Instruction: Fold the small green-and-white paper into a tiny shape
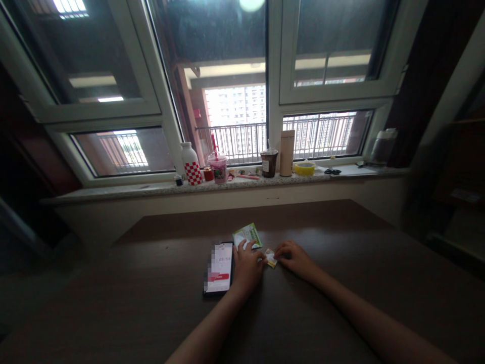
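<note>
A small white packet [270, 258] with yellow-orange edges lies between my hands on the brown table. My left hand [247, 267] has its thumb side closed at the packet's left edge, while its other fingers spread toward a larger green-and-white packet [248, 234]. From the other side, my right hand [294, 258] pinches the small packet's right edge with bent fingers. Close by the left hand, a black-edged phone [220, 268] lies face up with its screen lit. The fingertips partly cover both ends of the small packet.
The dark brown table [151, 313] reaches toward a stone windowsill [242, 184]. Along the sill stand a checkered bottle [191, 164], a pink drink cup [217, 167], a brown drink cup [269, 163], a beige flask [287, 154], yellow tape [304, 168] and black scissors [332, 172].
</note>
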Demonstrator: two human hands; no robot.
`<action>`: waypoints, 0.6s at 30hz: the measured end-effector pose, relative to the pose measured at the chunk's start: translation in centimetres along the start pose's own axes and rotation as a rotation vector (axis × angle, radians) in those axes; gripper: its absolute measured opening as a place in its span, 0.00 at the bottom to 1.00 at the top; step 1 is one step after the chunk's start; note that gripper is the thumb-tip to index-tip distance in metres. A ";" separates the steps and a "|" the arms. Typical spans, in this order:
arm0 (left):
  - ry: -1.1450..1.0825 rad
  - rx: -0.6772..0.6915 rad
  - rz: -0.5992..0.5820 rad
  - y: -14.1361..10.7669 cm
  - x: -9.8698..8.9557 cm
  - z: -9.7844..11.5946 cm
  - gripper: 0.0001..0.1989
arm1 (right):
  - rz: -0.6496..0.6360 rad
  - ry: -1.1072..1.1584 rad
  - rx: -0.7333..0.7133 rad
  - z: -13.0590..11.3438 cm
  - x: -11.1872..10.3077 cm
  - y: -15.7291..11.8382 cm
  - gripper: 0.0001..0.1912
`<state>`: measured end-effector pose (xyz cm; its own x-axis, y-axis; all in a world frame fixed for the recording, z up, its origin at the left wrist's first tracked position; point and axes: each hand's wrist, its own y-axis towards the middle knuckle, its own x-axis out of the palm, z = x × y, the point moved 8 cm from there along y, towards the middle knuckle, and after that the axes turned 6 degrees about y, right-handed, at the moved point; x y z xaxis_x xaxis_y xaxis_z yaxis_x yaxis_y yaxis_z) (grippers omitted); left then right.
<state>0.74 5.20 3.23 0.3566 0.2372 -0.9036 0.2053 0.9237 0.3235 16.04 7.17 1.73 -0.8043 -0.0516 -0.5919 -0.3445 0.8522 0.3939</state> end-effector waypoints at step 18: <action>-0.029 0.013 0.042 0.0 -0.1 0.1 0.06 | -0.011 0.024 -0.003 0.2 0.2 0.1 0.07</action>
<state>0.84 5.13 3.34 0.3910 0.2671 -0.8808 0.2012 0.9090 0.3650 15.95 7.33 1.55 -0.8116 -0.0736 -0.5796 -0.3552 0.8498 0.3894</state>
